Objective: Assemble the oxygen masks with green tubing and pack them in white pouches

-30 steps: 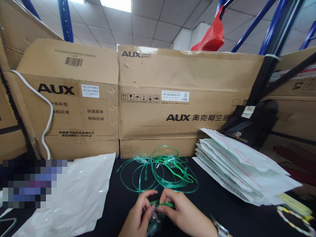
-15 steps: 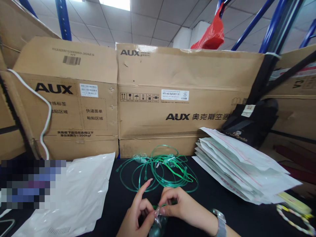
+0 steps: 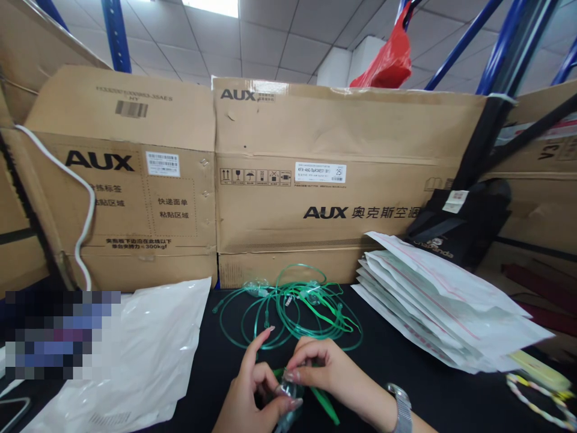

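At the near edge of the black table (image 3: 211, 376), both hands meet over a small clear plastic piece (image 3: 287, 392), glossy and rounded, held just above the tabletop. The left hand (image 3: 252, 394) curls under it with thumb and lower fingers closed on its side, while the index finger sticks out straight towards the far edge. The right hand (image 3: 322, 373) pinches the top of the same piece with tightly gathered fingertips. A flat green strap (image 3: 327, 407) trails from under this hand towards the near edge. A metal-banded watch (image 3: 401, 412) sits on the right wrist.

Just beyond the hands lies a loose coil of thin, translucent green tubing (image 3: 293, 307), its loops overlapping in the middle of the table. Towards the right edge is a fanned stack of flat white pouches (image 3: 433, 300) with red seal lines. By the left edge lies a crinkled, shiny white plastic bag (image 3: 148, 355). Large brown cardboard boxes (image 3: 315, 180) with black print stand as a wall along the far edge. A black fabric bag (image 3: 460, 219) leans against them at the right.
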`<state>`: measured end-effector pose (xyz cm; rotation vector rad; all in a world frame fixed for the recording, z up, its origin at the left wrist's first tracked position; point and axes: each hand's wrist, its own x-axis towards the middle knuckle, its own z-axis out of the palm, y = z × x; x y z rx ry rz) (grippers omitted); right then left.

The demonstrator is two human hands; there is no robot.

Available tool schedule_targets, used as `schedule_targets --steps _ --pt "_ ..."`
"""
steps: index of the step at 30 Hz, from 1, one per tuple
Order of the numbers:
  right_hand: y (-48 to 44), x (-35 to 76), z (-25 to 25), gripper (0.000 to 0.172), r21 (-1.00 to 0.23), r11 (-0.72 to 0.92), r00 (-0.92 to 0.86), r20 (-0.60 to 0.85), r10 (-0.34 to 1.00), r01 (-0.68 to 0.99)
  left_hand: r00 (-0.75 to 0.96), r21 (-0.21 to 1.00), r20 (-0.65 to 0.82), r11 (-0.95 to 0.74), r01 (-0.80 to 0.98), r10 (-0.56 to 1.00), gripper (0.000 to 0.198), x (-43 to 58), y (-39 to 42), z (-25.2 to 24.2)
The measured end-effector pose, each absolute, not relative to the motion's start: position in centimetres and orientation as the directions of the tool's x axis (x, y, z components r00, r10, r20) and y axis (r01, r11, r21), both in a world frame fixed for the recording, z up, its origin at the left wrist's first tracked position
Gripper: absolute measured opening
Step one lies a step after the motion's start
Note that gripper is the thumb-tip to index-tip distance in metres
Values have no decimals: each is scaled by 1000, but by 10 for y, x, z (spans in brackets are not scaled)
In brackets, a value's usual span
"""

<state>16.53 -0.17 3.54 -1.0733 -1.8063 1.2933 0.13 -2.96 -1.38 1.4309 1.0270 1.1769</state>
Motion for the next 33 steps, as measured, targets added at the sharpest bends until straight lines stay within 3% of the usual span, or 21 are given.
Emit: schedule_targets --steps 8,13,19,23,25,27,30,33 --pt "-6 159 32 21 -961 182 -388 90 917 208 201 962 167 -204 182 965 75 1 -29 -14" --pt "-15 151 33 23 -983 108 -290 62 955 147 223 941 147 -205 267 964 70 4 -31 -11" --pt "-15 151 35 25 -974 183 -167 160 973 131 260 920 158 -238 313 953 69 5 -32 -7" --pt "-11 161 48 24 -969 244 -13 244 970 23 306 923 136 -233 308 942 67 5 -32 -7" --pt "-8 165 54 23 -960 281 -41 280 959 19 280 947 148 -217 235 948 62 5 -31 -5" --pt "-4 167 55 22 -961 273 -195 260 946 42 226 980 157 -180 83 961 56 2 -27 -3" --pt "0 167 48 26 -979 187 -381 141 914 85 171 974 114 -76 -215 979 54 -4 -18 2" --pt "3 166 38 31 -990 93 -437 36 899 110 126 919 63 -9 -394 990 58 -10 -11 6"
